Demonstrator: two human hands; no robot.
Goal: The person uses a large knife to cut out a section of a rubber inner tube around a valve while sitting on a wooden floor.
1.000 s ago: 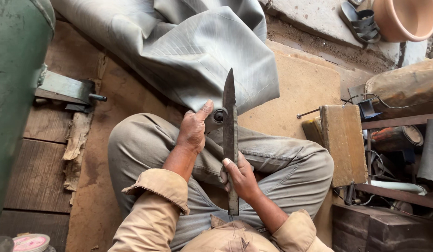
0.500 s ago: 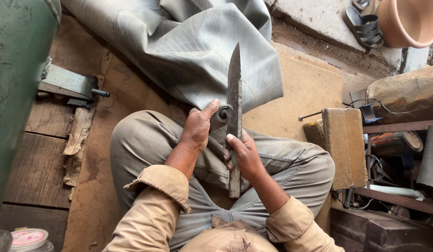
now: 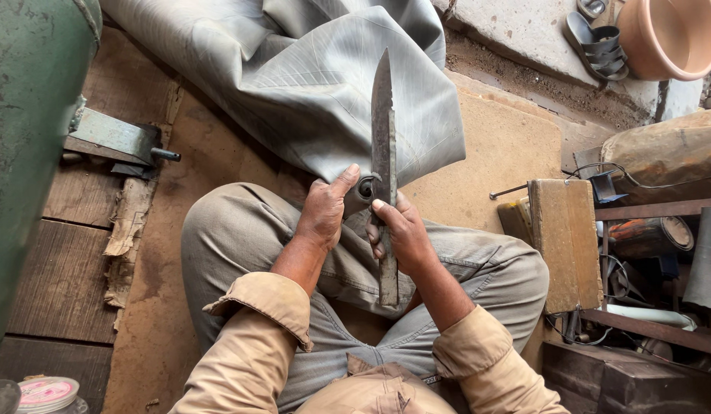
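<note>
I sit cross-legged on the floor with a long, dark, rough metal blade [image 3: 383, 115] standing upright in front of me, its point away from me and its bare tang down over my lap. My right hand [image 3: 401, 232] grips the blade around its lower part, index finger laid along it. My left hand [image 3: 325, 208] is closed on a small grey cylindrical tool [image 3: 362, 190] pressed against the blade's left side, thumb raised.
A grey folded sheet [image 3: 309, 77] lies ahead on the floor. A green metal machine [image 3: 26, 138] with a bracket stands at left. A wooden block [image 3: 564, 241], cables and metal frame parts crowd the right. A terracotta pot [image 3: 670, 34] and sandals sit at top right.
Both hands and the blade have stayed together; the view shifted slightly, and the blade now stands a little more upright.
</note>
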